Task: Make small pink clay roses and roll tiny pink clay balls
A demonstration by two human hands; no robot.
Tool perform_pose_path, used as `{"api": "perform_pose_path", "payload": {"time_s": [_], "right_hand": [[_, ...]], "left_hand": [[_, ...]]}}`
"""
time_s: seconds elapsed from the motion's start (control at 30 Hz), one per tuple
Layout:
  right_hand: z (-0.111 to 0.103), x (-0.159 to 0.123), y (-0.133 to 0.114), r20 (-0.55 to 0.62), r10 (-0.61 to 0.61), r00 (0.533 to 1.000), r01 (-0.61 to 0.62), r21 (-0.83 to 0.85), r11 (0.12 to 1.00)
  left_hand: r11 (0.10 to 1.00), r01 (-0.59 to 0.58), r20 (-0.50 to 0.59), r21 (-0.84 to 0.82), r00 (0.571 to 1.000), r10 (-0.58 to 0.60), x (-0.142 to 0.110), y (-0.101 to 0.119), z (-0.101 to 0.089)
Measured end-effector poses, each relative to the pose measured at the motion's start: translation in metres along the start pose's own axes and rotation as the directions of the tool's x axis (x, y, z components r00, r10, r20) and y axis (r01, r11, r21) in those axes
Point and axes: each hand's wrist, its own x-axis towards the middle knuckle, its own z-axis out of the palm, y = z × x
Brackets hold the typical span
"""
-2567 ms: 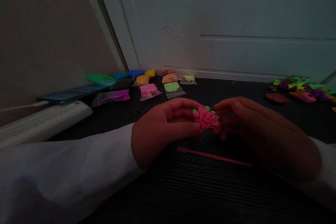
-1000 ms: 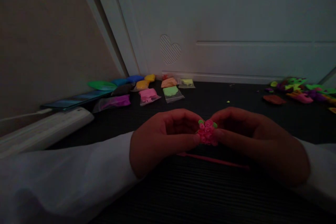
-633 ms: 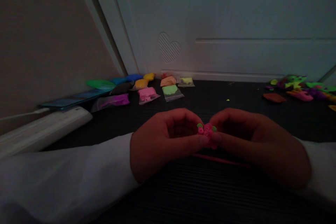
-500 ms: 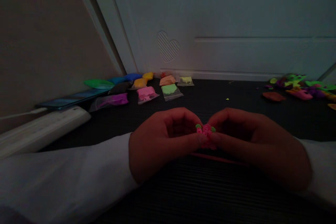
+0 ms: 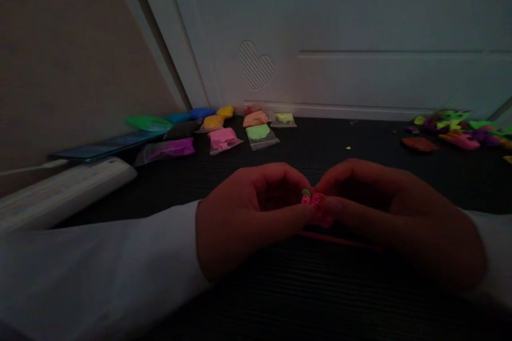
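My left hand (image 5: 244,213) and my right hand (image 5: 396,213) meet at the middle of a dark ribbed mat (image 5: 280,298). Both pinch a small pink clay cluster with green bits (image 5: 314,203) between thumbs and fingertips. The fingers of both hands curl round it and cover most of it. A thin pink stick tool (image 5: 340,240) lies on the mat just under my right hand, partly hidden.
Several small bags of coloured clay (image 5: 224,137) lie at the back left by a white door (image 5: 340,37). A phone (image 5: 100,148) and a white power strip (image 5: 60,192) rest at the left. A heap of colourful clay pieces (image 5: 456,130) sits at the far right.
My fingers have closed further round the pink cluster, so less of it shows. The cluster has sunk lower between my hands. The view has shifted slightly.
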Motion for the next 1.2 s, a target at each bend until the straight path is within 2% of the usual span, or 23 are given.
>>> {"api": "perform_pose_path", "payload": {"time_s": [0.13, 0.27, 0.37, 0.7, 0.77, 0.93, 1.0, 1.1, 1.2], "right_hand": [[0.0, -0.001, -0.002, -0.011, -0.007, 1.0, 0.007, -0.022, 1.0], [-0.001, -0.002, -0.002, -0.013, -0.012, 1.0, 0.013, 0.103, 0.995], [-0.002, -0.001, 0.001, -0.063, -0.016, 0.998, 0.026, 0.166, 0.986], [-0.002, -0.006, -0.001, -0.064, -0.053, 0.997, 0.062, 0.151, 0.987], [-0.001, -0.006, -0.001, -0.069, -0.059, 0.996, 0.066, 0.114, 0.991], [0.0, -0.008, -0.001, -0.094, -0.093, 0.991, 0.094, 0.011, 0.996], [0.0, -0.008, -0.002, -0.111, -0.111, 0.988, 0.108, -0.04, 0.993], [0.0, -0.009, -0.003, -0.136, -0.17, 0.976, 0.153, -0.125, 0.98], [0.001, -0.011, -0.004, -0.139, -0.207, 0.968, 0.181, -0.177, 0.967]], "left_hand": [[0.999, 0.011, 0.001, 0.031, 1.0, -0.011, 0.0, 0.0, 0.002], [1.0, -0.005, -0.011, -0.013, 1.0, 0.005, 0.001, 0.0, 0.0], [0.998, -0.032, -0.005, -0.063, 0.999, 0.032, 0.001, 0.0, -0.001], [0.988, -0.097, 0.049, -0.117, 0.993, 0.103, -0.001, -0.002, -0.003], [0.99, -0.119, 0.041, -0.082, 0.992, 0.122, -0.002, -0.002, -0.002], [0.961, -0.237, -0.069, 0.143, 0.966, 0.248, -0.002, -0.002, 0.0], [0.943, -0.263, -0.065, 0.205, 0.957, 0.281, -0.003, -0.001, 0.001], [0.931, -0.261, -0.087, 0.255, 0.953, 0.291, -0.005, 0.0, 0.002], [0.945, -0.209, -0.09, 0.25, 0.967, 0.238, -0.006, 0.002, 0.003]]}}
